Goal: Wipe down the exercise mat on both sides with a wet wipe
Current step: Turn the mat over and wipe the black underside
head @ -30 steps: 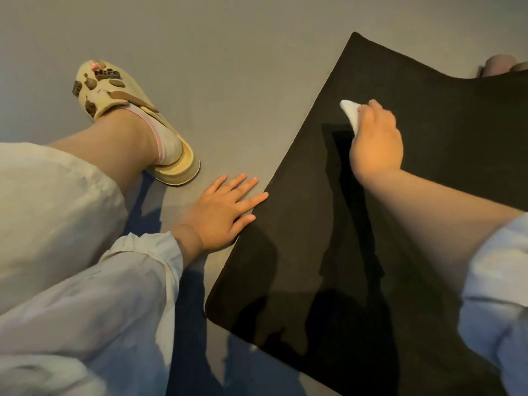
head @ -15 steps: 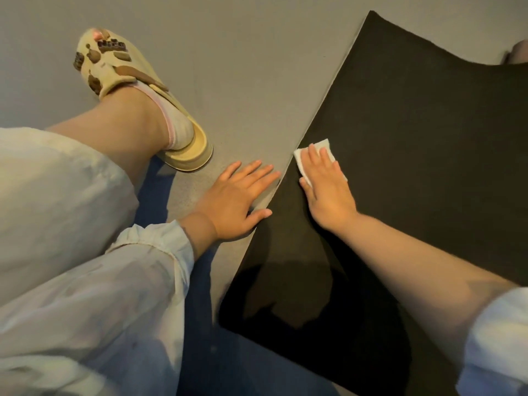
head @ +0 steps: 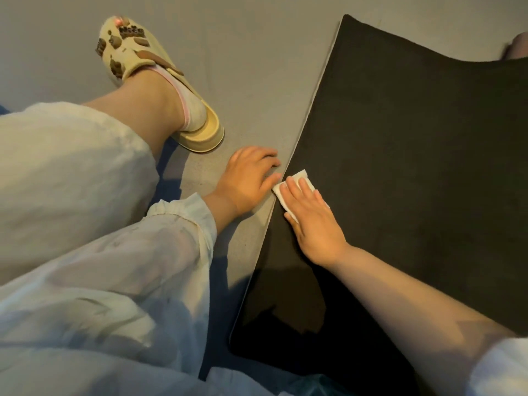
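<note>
A black exercise mat (head: pixel 405 155) lies flat on the grey floor and fills the right half of the view. My right hand (head: pixel 314 221) lies flat on a folded white wet wipe (head: pixel 294 185) and presses it onto the mat right at its left edge. Straight fingers cover most of the wipe. My left hand (head: pixel 247 178) rests on the floor just beside that edge, fingertips bent and touching the floor next to the wipe. It holds nothing.
My left foot in a cream sandal (head: pixel 160 81) with brown charms stands on the grey floor (head: pixel 243 67) to the left of the mat. My pale trouser leg (head: pixel 71 181) fills the left side. Another foot (head: pixel 518 47) shows at the mat's far right edge.
My right hand has slid the wipe from the mat's upper middle down and left to its left edge. My left hand stayed on the floor, its fingers now bent.
</note>
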`<state>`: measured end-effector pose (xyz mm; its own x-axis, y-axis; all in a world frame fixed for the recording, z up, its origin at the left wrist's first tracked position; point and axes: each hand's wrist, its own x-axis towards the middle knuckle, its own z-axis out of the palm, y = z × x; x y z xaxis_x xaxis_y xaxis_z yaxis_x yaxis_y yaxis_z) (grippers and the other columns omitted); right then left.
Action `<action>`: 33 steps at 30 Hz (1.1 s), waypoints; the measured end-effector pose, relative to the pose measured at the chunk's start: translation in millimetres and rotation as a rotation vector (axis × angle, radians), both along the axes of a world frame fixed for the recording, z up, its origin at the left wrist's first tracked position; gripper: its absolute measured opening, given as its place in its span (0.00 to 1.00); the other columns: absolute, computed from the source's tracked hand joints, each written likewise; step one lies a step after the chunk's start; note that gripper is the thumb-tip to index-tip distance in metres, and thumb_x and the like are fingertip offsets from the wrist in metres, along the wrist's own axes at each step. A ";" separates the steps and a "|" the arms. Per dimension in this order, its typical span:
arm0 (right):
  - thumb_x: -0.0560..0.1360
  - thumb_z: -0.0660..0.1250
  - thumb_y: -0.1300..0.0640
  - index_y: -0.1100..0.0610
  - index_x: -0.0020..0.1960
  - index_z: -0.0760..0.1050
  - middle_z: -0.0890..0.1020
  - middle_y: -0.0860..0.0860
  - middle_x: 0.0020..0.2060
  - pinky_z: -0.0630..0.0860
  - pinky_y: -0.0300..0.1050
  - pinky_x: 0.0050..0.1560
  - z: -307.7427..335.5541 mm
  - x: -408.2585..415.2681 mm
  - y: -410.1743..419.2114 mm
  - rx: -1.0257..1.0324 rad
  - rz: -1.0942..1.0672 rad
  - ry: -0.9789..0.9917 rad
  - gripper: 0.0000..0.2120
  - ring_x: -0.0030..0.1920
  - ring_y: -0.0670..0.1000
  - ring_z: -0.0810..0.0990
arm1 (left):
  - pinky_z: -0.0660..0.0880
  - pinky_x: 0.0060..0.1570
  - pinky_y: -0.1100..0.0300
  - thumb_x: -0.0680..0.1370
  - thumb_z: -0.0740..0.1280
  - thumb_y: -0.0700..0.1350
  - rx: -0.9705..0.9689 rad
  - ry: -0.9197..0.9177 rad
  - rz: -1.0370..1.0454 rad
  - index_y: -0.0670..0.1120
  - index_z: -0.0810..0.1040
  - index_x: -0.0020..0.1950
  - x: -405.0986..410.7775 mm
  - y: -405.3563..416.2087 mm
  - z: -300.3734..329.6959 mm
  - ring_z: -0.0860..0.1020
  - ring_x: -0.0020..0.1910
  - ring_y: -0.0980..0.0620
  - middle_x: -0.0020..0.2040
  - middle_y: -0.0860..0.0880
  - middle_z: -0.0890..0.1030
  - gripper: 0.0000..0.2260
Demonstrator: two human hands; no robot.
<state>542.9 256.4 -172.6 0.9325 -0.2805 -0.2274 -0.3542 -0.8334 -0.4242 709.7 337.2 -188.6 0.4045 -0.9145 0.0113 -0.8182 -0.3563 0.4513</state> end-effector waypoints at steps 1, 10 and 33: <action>0.82 0.53 0.56 0.54 0.76 0.51 0.52 0.49 0.76 0.36 0.38 0.71 1.5 1.3 -2.8 0.037 -0.004 -0.003 0.24 0.72 0.43 0.40 | 0.57 0.63 0.57 0.78 0.62 0.52 -0.035 0.079 0.108 0.46 0.77 0.61 -6.4 -6.4 2.9 0.68 0.65 0.47 0.63 0.47 0.74 0.15; 0.82 0.53 0.57 0.58 0.73 0.63 0.67 0.54 0.71 0.53 0.35 0.70 41.7 10.4 -48.5 0.190 -0.197 -0.110 0.20 0.74 0.50 0.59 | 0.68 0.57 0.56 0.73 0.70 0.52 0.240 0.222 0.421 0.51 0.81 0.52 10.4 -88.3 17.9 0.71 0.62 0.45 0.58 0.47 0.78 0.10; 0.81 0.50 0.52 0.56 0.76 0.51 0.53 0.55 0.76 0.33 0.50 0.71 -2.8 13.3 48.2 -0.110 0.175 -0.031 0.26 0.76 0.55 0.44 | 0.55 0.70 0.59 0.77 0.67 0.40 0.307 0.192 -0.154 0.50 0.68 0.71 64.3 -88.6 26.5 0.58 0.72 0.47 0.74 0.47 0.58 0.23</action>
<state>556.2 304.6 -175.4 0.9752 -0.1356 -0.1748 -0.1884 -0.9230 -0.3354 774.1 248.6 -162.1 0.2304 -0.9136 -0.3349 -0.7837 -0.3782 0.4927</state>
